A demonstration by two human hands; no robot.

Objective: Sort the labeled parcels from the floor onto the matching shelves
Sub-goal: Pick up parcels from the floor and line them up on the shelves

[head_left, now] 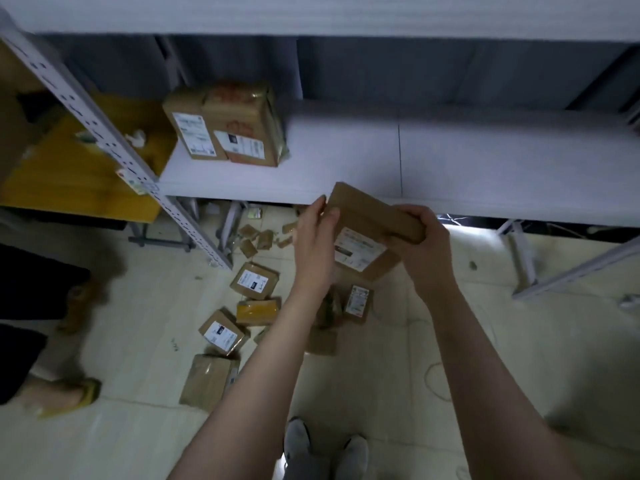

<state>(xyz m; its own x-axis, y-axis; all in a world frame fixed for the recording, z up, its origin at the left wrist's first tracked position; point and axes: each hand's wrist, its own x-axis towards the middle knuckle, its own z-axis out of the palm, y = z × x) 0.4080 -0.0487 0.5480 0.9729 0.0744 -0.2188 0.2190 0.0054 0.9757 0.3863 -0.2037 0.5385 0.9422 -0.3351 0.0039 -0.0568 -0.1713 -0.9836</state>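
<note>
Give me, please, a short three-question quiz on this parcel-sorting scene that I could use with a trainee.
1. True or false: the left hand and the right hand both hold the brown parcel.
2. How many parcels stand on the white shelf? A) none B) two C) five
3. Fill in: the unsorted parcels lie on the ____.
Key: 1 true; 2 B, the two shelved parcels stand at its left end; 3 floor.
</note>
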